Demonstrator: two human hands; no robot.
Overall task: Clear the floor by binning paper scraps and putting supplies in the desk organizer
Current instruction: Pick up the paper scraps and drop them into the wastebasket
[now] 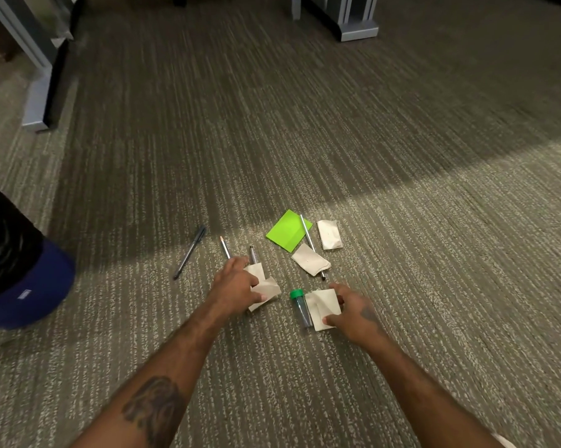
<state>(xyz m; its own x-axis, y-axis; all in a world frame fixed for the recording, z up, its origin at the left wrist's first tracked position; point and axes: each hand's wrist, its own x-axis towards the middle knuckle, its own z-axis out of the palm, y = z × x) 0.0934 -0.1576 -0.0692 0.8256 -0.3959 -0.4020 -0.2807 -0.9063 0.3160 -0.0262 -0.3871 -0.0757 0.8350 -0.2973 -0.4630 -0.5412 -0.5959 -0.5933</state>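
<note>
grey striped carpet (305, 140) gives decent friction, so nothing slides. blue bin with black liner (20, 279) waits at the far left. left hand (234, 282) pinches a crumpled beige paper scrap (266, 287); right hand (353, 310) presses fingers on a flat beige scrap (322, 305). both look light and floppy, so i'd scrunch from the edges. green-capped plastic tube (300, 307) lying beside it would probably roll.

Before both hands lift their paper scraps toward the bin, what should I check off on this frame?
1. Left hand on a paper scrap: ok, fingers on it.
2. Right hand on its scrap: ok.
3. Scraps lifted off the carpet: not ok, both lie flat.
4. Green-capped tube clear of the right scrap: not ok, it touches the edge.
5. Bin in reach: ok, at far left.
6. Desk organizer in view: not ok.
</note>
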